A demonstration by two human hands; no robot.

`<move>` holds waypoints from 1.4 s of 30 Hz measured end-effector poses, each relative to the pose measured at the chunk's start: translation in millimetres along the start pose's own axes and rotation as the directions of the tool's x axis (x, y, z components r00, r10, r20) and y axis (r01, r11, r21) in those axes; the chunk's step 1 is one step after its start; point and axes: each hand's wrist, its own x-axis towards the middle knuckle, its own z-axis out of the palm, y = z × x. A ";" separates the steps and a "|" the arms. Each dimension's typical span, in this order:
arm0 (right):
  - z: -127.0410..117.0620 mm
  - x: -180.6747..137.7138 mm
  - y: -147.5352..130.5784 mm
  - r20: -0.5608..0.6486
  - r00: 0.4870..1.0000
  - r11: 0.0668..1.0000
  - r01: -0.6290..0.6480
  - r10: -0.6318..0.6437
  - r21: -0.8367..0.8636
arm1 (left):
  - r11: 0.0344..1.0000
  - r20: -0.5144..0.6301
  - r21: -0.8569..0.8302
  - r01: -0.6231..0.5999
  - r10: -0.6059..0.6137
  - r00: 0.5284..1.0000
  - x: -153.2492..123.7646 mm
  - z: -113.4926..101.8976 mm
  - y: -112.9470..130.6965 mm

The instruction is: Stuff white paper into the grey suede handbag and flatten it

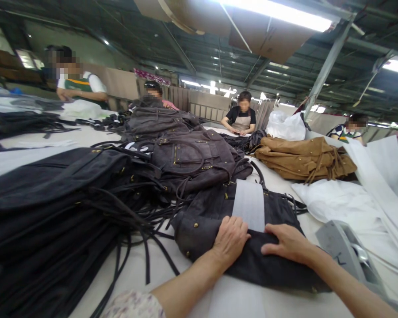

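Dark suede handbag lies flat on the surface before the person, looking soft and floppy; its firmer edges seem best to grip. White paper strip crosses it. Left hand and right hand press down, fingers spread.

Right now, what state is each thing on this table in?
Left hand: flat, pressing the dark grey suede bag.
Right hand: flat on the same bag.
Dark grey suede bag: lying flat, white paper strip across it.
Tan suede bag: lying slumped, untouched.
Black bag pile: stacked, straps trailing.
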 end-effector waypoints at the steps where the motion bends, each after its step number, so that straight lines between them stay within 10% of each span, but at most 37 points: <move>1: -7.7 -9.5 6.1 0.063 0.998 1.000 -0.018 0.016 0.025 | 1.000 -0.005 -0.007 0.006 -0.006 1.000 0.4 -0.2 -0.3; 11: -1.2 -38.0 18.5 -0.024 0.991 0.978 -0.134 0.132 -0.159 | 0.974 -0.105 -0.194 -0.113 0.094 0.990 -8.8 -19.7 -16.7; 18: -53.0 -61.7 42.3 0.272 0.958 0.988 -0.120 0.088 0.100 | 0.977 -0.030 -0.171 -0.130 0.127 0.991 -6.3 -17.0 -27.2; 26: -8.3 -36.1 66.3 0.055 0.976 0.940 -0.188 0.212 -0.284 | 0.966 -0.039 -0.036 -0.254 0.253 0.967 -8.2 -11.6 -18.4; 33: -31.3 -38.6 11.0 -0.030 0.999 0.981 -0.045 0.040 -0.190 | 0.964 -0.061 -0.049 -0.261 0.258 0.964 -9.4 -8.1 -18.7; 38: -0.8 -31.9 -11.6 -0.110 0.985 0.963 -0.157 0.136 -0.218 | 0.967 -0.087 -0.042 -0.253 0.249 0.965 -9.1 -7.9 -19.7; 42: 40.0 -45.7 18.3 -0.348 0.932 0.938 -0.025 -0.104 -0.345 | 0.950 -0.167 -0.012 -0.312 0.306 0.937 -13.3 -6.6 -20.4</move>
